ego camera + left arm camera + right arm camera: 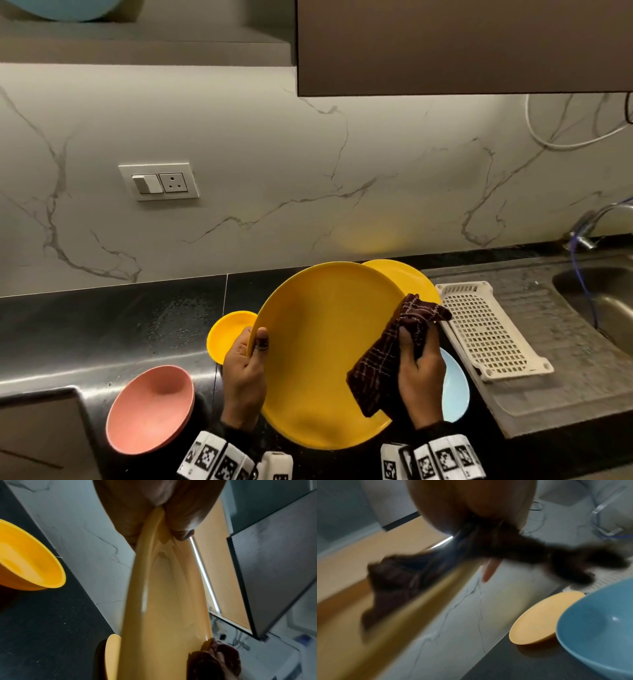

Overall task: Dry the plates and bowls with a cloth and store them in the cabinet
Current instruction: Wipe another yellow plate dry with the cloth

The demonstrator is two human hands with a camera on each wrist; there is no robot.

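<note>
The left hand [244, 371] pinches the nine o'clock rim of a large yellow plate [318, 359], tilted above the black counter [102, 329], while the right hand [419, 373] grips a dark checked cloth [394, 349] against its three o'clock edge. A pink bowl [150, 407], small yellow bowl [227, 330] and second yellow plate [404, 274] sit empty. Only the right wrist view shows the blue bowl's [599, 626] empty inside.
</note>
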